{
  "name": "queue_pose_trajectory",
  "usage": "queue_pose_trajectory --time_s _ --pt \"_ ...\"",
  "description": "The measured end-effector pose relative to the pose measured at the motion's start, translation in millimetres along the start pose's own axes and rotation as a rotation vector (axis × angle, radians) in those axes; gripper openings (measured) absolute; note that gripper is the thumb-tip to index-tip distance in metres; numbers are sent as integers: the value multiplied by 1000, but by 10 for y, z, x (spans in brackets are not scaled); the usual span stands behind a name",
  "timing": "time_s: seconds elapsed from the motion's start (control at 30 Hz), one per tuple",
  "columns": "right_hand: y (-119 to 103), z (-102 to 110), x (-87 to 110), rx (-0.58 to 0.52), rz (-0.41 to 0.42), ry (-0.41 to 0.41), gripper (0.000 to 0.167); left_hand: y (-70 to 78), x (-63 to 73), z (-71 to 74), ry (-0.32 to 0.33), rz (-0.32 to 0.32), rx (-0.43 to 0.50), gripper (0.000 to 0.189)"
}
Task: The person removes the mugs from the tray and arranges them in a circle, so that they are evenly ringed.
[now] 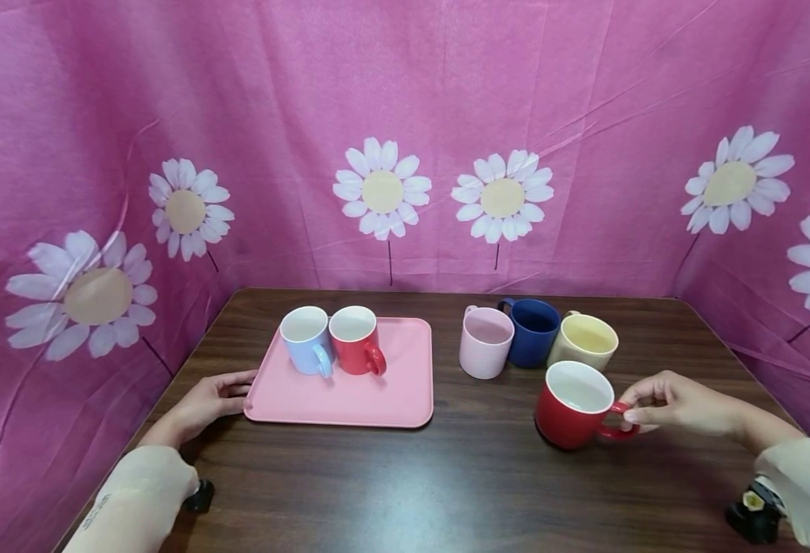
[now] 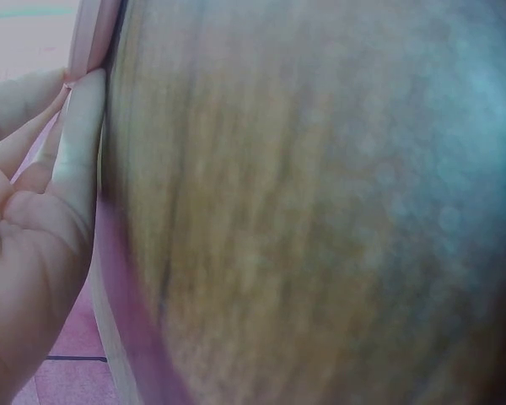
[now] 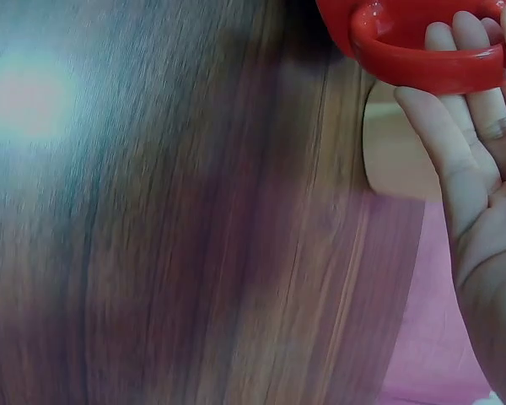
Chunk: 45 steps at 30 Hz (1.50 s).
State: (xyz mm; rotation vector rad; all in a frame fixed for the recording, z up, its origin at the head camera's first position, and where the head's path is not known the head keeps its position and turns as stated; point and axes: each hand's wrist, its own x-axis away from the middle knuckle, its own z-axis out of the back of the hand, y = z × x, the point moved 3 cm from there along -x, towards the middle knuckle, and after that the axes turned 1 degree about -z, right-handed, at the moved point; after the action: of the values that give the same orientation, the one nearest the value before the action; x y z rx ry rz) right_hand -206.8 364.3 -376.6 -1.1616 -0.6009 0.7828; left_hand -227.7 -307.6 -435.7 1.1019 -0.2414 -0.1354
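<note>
At the left, my left hand holds the left edge of a pink tray, thumb and fingers meeting at its rim. Upright on that tray stand a light blue mug and a smaller red mug, side by side. My right hand pinches the handle of a larger red mug with a white inside. This mug leans slightly, low over the table in front of the other mugs. From the right wrist, its handle shows between thumb and fingers.
Behind the large red mug, a pale pink mug, a dark blue mug and a cream mug stand close together on the brown wooden table. A pink flowered cloth hangs around the table's back and sides.
</note>
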Motion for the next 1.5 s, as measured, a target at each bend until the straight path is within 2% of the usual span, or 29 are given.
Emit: queue_pose_trajectory --time_s 0.23,0.63,1.07,1.33,1.5 --pt "90 86 128 14 -27 40 21 1 -8 -14 -11 -19 10 64" --pt "192 188 255 -39 -31 58 29 -6 -21 -7 -14 -25 21 64" --pt "239 221 295 7 -30 86 38 -16 -23 -10 -9 -26 26 64" --pt "265 257 332 45 -47 114 32 -32 -22 -6 -13 -33 50 64" --pt "284 261 336 33 -67 124 32 -33 -12 -4 -14 -37 47 63"
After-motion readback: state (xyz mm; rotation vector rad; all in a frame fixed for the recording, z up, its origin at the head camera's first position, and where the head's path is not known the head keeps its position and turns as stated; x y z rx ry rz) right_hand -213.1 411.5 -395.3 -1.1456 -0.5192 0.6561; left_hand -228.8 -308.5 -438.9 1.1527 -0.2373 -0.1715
